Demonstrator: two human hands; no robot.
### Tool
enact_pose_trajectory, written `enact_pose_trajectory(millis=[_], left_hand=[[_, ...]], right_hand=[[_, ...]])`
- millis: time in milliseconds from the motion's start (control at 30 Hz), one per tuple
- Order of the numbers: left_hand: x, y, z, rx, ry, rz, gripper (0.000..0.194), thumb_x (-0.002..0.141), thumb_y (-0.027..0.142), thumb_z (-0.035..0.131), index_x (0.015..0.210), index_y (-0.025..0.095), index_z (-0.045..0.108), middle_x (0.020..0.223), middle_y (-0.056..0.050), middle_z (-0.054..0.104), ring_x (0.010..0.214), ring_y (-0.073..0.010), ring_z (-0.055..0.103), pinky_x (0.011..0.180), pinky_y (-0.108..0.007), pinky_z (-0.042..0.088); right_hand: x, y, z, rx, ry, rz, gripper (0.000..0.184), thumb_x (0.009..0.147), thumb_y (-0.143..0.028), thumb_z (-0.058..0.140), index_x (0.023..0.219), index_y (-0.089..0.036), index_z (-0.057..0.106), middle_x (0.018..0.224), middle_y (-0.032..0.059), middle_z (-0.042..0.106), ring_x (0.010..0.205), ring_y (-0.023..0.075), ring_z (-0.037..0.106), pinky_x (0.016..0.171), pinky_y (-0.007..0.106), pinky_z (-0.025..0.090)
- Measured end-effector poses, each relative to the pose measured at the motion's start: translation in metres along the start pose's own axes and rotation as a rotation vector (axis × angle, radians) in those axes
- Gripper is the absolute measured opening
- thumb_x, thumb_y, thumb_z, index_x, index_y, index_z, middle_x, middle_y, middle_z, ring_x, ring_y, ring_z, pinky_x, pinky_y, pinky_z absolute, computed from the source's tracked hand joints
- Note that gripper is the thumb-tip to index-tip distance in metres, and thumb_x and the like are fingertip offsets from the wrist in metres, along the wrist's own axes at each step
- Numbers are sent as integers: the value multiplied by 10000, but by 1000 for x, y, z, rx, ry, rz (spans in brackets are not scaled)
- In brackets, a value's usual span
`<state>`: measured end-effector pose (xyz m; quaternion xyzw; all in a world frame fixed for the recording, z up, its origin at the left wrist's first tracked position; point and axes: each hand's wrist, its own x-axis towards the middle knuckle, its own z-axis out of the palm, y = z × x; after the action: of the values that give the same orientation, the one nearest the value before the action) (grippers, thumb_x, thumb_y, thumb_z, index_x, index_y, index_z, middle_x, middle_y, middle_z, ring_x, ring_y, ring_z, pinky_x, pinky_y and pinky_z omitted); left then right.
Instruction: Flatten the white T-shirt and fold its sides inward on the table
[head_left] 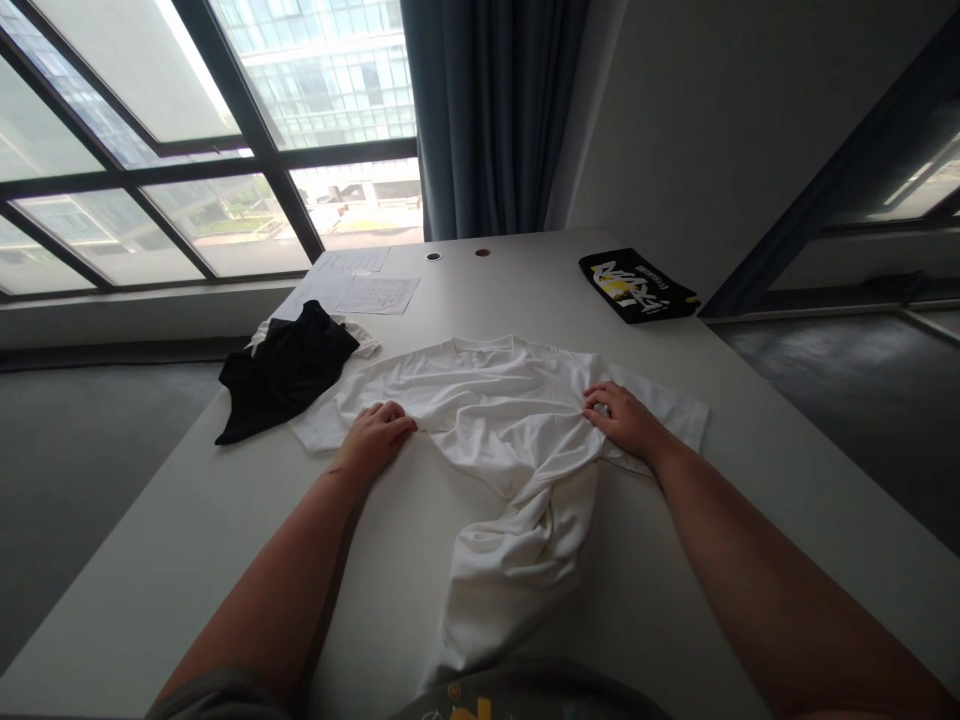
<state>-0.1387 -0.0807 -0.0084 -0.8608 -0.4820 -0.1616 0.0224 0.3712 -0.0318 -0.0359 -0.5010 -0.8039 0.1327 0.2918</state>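
Observation:
A white T-shirt (495,420) lies rumpled on the white table (180,540), collar away from me, its lower part bunched and trailing toward the near edge. My left hand (373,436) rests on the shirt's left sleeve side with fingers curled into the cloth. My right hand (624,418) presses on the right sleeve side, its fingers bent and pinching the fabric.
A crumpled black garment (285,368) lies left of the shirt. A folded black shirt with a white and yellow print (637,285) sits at the far right. Papers (360,285) lie at the back near two cable holes. Windows and a curtain stand behind.

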Motion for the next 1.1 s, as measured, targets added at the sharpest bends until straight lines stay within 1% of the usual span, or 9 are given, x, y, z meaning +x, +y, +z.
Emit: enact_pose_trajectory(millis=[167, 300, 467, 600, 733, 833, 900, 1033, 1100], left_hand=[[-7, -3, -6, -77, -30, 17, 224, 987, 251, 540, 1040, 256, 758, 1115, -81, 645, 987, -225, 607, 944, -384, 505], [-35, -15, -18, -160, -79, -15, 267, 990, 319, 504, 1031, 263, 762, 1065, -84, 628, 938, -216, 618, 897, -376, 541], [-74, -24, -40, -140, -140, -146, 286, 970, 394, 500, 978, 321, 776, 1115, -74, 656, 906, -227, 637, 896, -422, 560], [-100, -33, -49, -191, -122, -219, 275, 945, 408, 525, 950, 300, 779, 1120, -96, 681, 929, -246, 668, 895, -436, 574], [-112, -40, -55, -196, -132, -231, 237, 923, 380, 550, 931, 290, 770, 1136, -95, 689, 931, -249, 685, 864, -410, 581], [-99, -31, -62, -91, -146, -195, 210, 900, 378, 562, 851, 288, 746, 1041, -70, 681, 868, -237, 668, 838, -392, 565], [-79, -20, -64, -10, -124, -151, 225, 914, 397, 554, 833, 280, 728, 996, -63, 663, 860, -235, 650, 858, -394, 547], [-10, 8, -46, 77, -29, -107, 324, 1007, 450, 472, 1078, 263, 726, 1139, -93, 672, 1013, -268, 651, 985, -438, 501], [36, 23, -26, 98, -52, -150, 400, 1027, 477, 448, 1253, 253, 690, 1279, -121, 661, 1116, -291, 644, 1031, -458, 478]], right_hand=[[-1, 3, -3, 38, -17, 12, 143, 869, -364, 620, 837, -236, 675, 1168, 107, 688, 1086, 288, 642, 1028, 466, 481], [-2, 1, -8, 50, -51, 27, 170, 889, -380, 602, 829, -232, 659, 1198, 113, 682, 1104, 284, 638, 1045, 474, 474], [-3, -2, -17, 51, -53, 2, 184, 933, -394, 552, 873, -238, 630, 1258, 130, 660, 1169, 297, 616, 1074, 489, 460], [-5, 8, -23, 47, -25, 6, 201, 951, -415, 526, 884, -245, 611, 1289, 135, 641, 1209, 300, 601, 1087, 484, 456], [-9, 19, -27, 66, -89, 38, 221, 944, -434, 529, 866, -245, 613, 1315, 130, 636, 1198, 287, 618, 1064, 455, 479], [-10, 22, -29, 28, -129, 28, 220, 926, -418, 543, 811, -242, 610, 1311, 124, 639, 1180, 286, 629, 1056, 450, 492], [-5, 18, -26, -58, -99, 15, 206, 907, -396, 565, 793, -234, 625, 1288, 139, 641, 1182, 301, 623, 1083, 469, 476], [23, -11, -7, -254, 23, -5, 249, 946, -372, 552, 999, -200, 725, 1296, 181, 640, 1268, 334, 565, 1172, 504, 400], [43, -33, 10, -317, -34, -15, 316, 964, -373, 551, 1151, -191, 731, 1347, 183, 632, 1315, 332, 535, 1196, 493, 378]])
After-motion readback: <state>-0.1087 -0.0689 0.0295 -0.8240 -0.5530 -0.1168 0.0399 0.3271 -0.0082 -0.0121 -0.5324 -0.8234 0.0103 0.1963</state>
